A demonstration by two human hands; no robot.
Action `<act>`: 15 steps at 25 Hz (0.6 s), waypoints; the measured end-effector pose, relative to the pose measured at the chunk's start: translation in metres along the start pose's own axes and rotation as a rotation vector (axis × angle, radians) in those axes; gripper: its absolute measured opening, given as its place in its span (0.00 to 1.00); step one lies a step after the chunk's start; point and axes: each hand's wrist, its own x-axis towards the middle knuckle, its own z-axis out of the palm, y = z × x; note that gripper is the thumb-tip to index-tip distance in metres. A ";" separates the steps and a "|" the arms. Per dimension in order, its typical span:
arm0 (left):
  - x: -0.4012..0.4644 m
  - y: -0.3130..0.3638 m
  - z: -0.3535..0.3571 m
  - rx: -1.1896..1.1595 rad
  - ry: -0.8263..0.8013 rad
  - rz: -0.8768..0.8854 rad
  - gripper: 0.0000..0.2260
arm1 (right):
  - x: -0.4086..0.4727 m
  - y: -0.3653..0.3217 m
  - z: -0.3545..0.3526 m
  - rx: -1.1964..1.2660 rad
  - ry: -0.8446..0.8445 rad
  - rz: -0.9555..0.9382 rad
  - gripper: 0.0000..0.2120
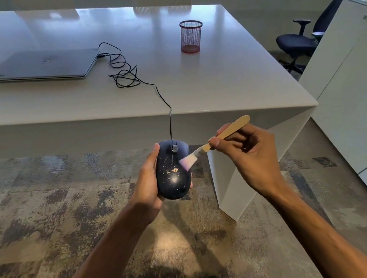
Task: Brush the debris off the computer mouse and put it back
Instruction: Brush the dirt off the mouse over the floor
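Observation:
My left hand [148, 187] holds a dark wired computer mouse [173, 171] in the air in front of the table, over the carpet. Pale crumbs of debris [174, 170] speckle its back. My right hand [252, 153] grips a small brush [215, 143] by its light wooden handle. The brush's pale bristles [187, 161] touch the mouse's right side. The mouse's black cable [123, 73] runs up over the table edge, coils on the top and plugs into a closed grey laptop [42, 66].
A white table [228, 82] stands ahead, its near edge just beyond the mouse. A red mesh pen cup [191, 36] stands on it to the right. A white cabinet [356, 85] and a black office chair [297, 41] are at the right. Patterned carpet [59, 211] lies below.

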 end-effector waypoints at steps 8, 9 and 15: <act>-0.005 0.001 0.010 0.032 0.129 0.020 0.23 | -0.020 -0.009 0.011 0.129 -0.090 -0.044 0.08; -0.006 0.001 0.011 0.031 0.138 0.014 0.23 | -0.021 -0.008 0.011 0.105 -0.090 -0.041 0.08; -0.008 0.002 0.009 0.028 0.079 0.040 0.25 | -0.012 -0.001 -0.006 0.025 0.157 0.030 0.06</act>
